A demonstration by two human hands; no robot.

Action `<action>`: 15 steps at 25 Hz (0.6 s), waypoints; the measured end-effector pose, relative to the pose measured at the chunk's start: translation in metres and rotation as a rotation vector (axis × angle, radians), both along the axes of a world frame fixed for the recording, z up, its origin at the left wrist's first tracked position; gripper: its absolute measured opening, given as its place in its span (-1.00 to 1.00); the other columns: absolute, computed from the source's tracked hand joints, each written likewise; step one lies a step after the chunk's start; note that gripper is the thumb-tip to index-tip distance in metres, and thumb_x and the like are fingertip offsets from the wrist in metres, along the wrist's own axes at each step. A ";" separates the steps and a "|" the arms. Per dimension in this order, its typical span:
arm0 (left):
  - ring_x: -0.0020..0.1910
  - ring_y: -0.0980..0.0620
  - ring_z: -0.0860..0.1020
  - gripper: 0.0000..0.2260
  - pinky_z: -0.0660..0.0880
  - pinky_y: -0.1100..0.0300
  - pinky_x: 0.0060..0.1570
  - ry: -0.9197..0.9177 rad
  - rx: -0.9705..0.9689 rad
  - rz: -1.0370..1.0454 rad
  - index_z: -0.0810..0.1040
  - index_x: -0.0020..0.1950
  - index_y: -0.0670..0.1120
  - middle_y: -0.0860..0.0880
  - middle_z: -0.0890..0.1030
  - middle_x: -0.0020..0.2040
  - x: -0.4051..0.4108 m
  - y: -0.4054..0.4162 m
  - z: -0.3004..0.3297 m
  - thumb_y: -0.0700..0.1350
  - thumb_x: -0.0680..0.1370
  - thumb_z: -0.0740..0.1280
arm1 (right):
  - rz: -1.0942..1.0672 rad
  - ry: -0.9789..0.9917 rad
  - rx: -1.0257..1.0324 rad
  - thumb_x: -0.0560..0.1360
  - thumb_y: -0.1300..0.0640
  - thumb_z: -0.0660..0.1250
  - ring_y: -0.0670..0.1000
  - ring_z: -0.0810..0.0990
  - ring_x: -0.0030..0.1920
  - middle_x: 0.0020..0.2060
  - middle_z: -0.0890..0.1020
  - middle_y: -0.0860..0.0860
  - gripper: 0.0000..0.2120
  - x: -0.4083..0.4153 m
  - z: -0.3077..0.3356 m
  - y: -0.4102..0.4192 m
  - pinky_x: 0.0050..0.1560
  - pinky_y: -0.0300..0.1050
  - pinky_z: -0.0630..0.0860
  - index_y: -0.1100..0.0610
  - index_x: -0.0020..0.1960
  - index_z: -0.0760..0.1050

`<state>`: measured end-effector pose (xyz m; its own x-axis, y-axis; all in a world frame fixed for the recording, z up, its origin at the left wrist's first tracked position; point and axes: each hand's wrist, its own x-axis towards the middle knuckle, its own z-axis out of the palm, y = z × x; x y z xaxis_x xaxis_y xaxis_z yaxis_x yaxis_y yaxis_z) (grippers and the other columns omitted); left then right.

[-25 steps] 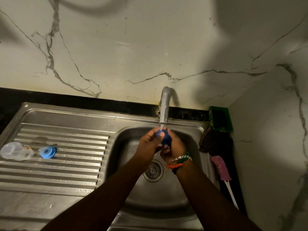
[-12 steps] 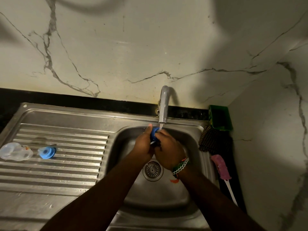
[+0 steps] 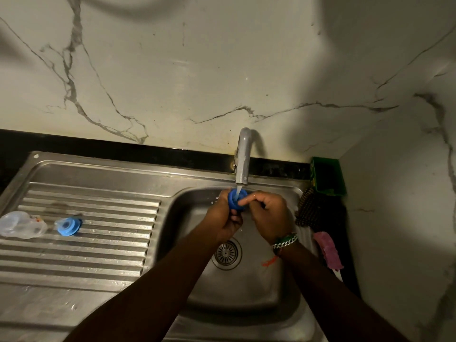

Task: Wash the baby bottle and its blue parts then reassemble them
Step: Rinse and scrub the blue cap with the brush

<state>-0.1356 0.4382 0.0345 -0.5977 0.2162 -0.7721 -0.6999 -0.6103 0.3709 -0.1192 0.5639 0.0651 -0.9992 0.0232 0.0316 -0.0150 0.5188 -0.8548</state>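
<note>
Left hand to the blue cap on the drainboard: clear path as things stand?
Probably yes, but not free yet. The left hand grips the blue ring under the tap. Nothing stands on the ribbed drainboard between it and the blue cap; the clear bottle lies beyond it.

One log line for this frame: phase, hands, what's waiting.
phase: rinsing | left hand: holds blue ring under tap | right hand: rubs it | drainboard: bottle, blue part

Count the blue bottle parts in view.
2: one blue part held by both hands under the tap; another blue part lying on the draining board. Others may be hidden.
</note>
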 end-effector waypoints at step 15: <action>-0.06 -0.05 0.67 -0.71 0.58 0.29 -0.24 0.291 -0.413 0.047 0.58 0.25 -0.16 -0.15 0.67 0.11 0.009 -0.016 -0.016 -0.02 0.61 0.40 | 0.033 -0.236 -0.150 0.60 0.32 0.30 0.24 0.65 0.06 0.05 0.66 0.23 -0.85 -0.107 -0.051 -0.008 0.05 0.13 0.66 0.22 0.15 0.57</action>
<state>-0.1267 0.4219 0.0183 -0.8027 -0.1049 -0.5870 -0.5064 -0.3999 0.7640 -0.2262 0.5554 0.0141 -0.9787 -0.0228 -0.2038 0.1792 0.3887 -0.9038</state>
